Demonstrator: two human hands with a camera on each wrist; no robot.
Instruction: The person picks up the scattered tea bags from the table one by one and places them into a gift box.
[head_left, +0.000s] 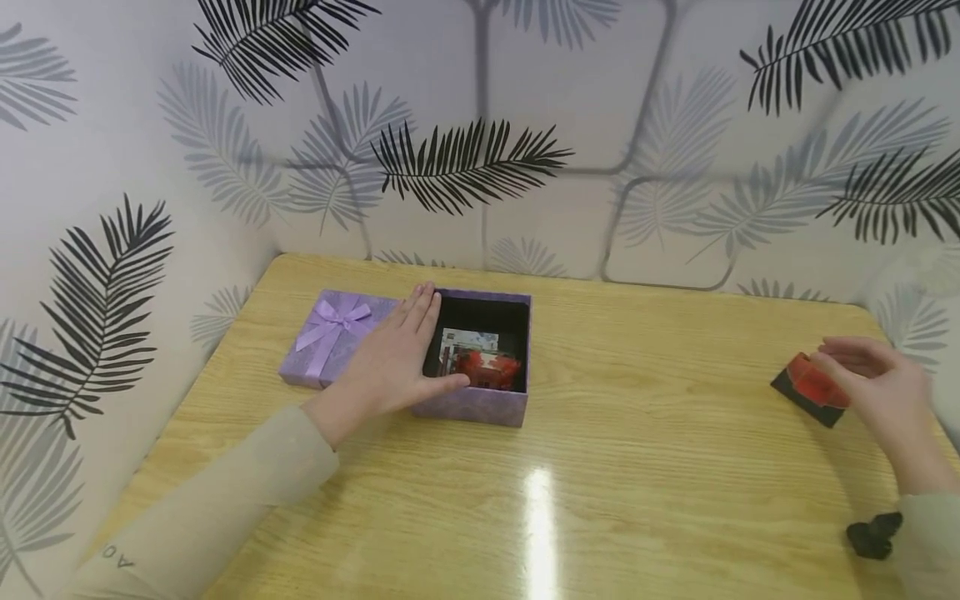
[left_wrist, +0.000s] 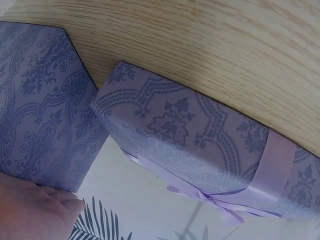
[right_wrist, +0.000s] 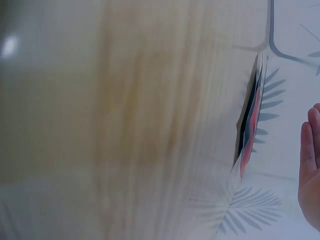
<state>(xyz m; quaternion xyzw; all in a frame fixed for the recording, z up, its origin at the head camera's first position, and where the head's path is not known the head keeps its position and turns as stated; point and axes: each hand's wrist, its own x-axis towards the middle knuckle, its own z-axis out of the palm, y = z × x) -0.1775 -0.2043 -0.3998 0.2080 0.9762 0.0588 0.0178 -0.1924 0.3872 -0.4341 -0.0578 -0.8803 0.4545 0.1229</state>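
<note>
An open purple box (head_left: 471, 408) with a black inside stands on the table, picture cards (head_left: 487, 367) lying in it. My left hand (head_left: 393, 354) rests along the box's left rim, its fingers straight and thumb over the front edge. Just left of the box is its purple lid (head_left: 303, 367), tied with a lilac ribbon bow (head_left: 341, 317). At the table's right side, my right hand (head_left: 873, 379) hovers by a small red-and-black stack of thin flat pieces (head_left: 806, 387). The right wrist view shows a gap between this hand (right_wrist: 310, 170) and the layered stack (right_wrist: 250, 120).
A small black object (head_left: 873, 536) of unclear kind lies near the table's right edge, beside the right sleeve (head_left: 930, 542). The wooden table (head_left: 637, 467) meets a leaf-patterned wall (head_left: 555, 217) at the back, with another wall at the left.
</note>
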